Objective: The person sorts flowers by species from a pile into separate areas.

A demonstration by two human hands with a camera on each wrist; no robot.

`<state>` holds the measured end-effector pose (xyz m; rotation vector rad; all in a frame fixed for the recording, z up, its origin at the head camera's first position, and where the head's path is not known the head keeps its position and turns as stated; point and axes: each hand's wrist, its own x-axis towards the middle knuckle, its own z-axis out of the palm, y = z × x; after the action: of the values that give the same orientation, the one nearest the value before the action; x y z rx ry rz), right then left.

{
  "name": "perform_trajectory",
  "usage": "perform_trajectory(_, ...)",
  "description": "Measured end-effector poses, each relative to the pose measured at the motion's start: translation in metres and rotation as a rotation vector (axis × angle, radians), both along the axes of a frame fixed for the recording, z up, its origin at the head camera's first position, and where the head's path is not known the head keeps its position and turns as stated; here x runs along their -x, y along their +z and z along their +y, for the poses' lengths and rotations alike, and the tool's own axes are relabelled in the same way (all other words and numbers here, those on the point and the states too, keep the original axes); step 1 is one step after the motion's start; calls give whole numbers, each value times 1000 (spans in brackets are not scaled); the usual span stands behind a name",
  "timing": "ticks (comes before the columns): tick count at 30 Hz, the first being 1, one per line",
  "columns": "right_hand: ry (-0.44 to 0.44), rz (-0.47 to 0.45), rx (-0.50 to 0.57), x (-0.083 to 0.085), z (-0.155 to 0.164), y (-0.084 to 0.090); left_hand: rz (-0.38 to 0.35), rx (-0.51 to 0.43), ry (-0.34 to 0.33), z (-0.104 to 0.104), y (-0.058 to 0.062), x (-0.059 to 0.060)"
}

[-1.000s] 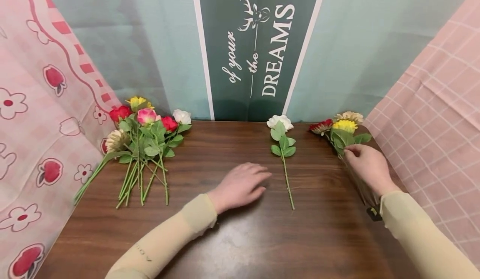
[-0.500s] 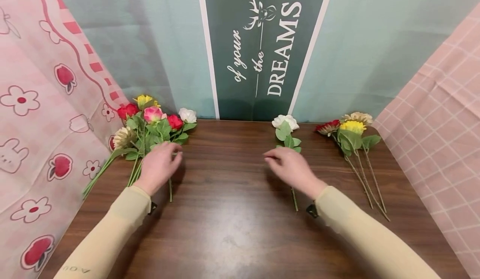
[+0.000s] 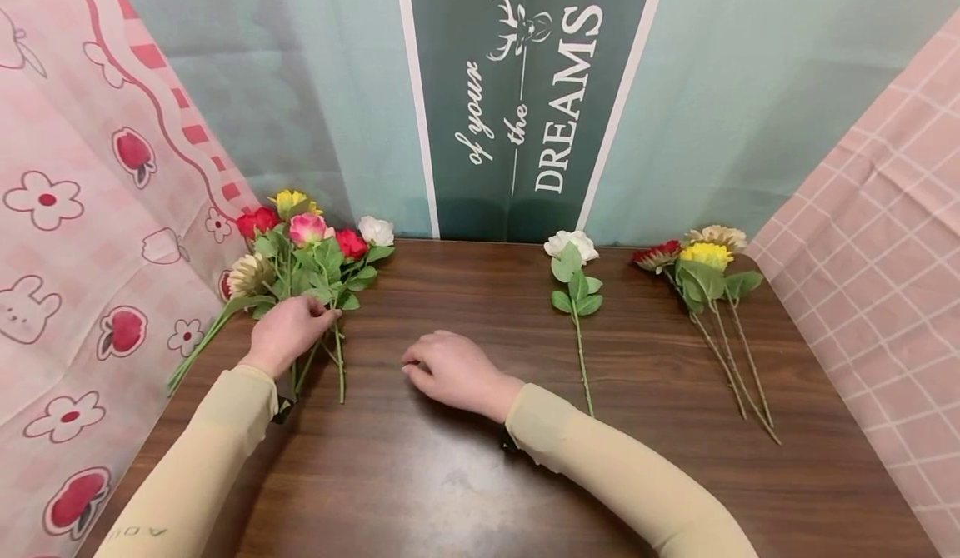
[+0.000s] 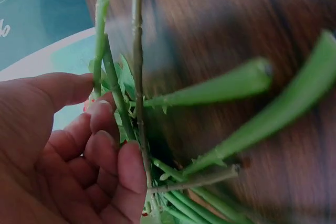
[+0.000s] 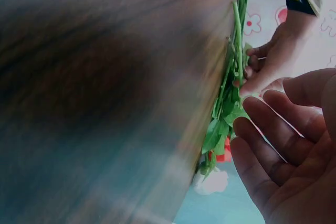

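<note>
Mixed artificial flower bunch with thin green stems [image 3: 300,283], left of frame on dark wooden table [image 3: 465,475]: left hand [image 3: 285,333], fingers [image 4: 113,145] curled round several stems below the leaves. Right hand [image 3: 450,371], centre frame, fingers loose and slightly apart, holds nothing, hovering at or resting on the wood. Risk, as judged: stems cross and fan out, so lifting one may drag neighbours along.

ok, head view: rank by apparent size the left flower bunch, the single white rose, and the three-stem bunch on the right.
1. Left flower bunch, which the left hand grips by the stems: clearly largest.
2. Three-stem bunch on the right.
3. Single white rose: smallest.

All lie at about the same depth on the table, so nearness hardly skews this.
</note>
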<state>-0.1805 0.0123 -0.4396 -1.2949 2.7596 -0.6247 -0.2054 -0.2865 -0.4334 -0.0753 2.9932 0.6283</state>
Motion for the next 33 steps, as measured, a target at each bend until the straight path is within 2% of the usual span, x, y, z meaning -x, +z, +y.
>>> perform_trajectory(4,-12,-19,-8,1,1,-1,-39,-75,-21,-3,-1,3)
perform_trajectory(8,-61,-45,15,7,17,-3,-51,-168,-19,-3,0,2)
perform_trajectory(11,-120,-57,77,13,36,-2,-59,-284,-3,4,6,-1)
perform_trajectory(15,-216,-74,177,22,67,1,-62,-460,3,25,15,-5)
perform_trajectory(18,-307,-107,251,27,91,5,-33,-534,-33,49,17,-6)
perform_trajectory(23,-447,-225,441,32,129,15,24,-593,-154,113,17,-3)
perform_trajectory(29,-488,-426,754,36,146,26,81,-708,-289,197,10,-4)
perform_trajectory(33,-557,-522,915,35,151,32,85,-749,-381,238,9,-8)
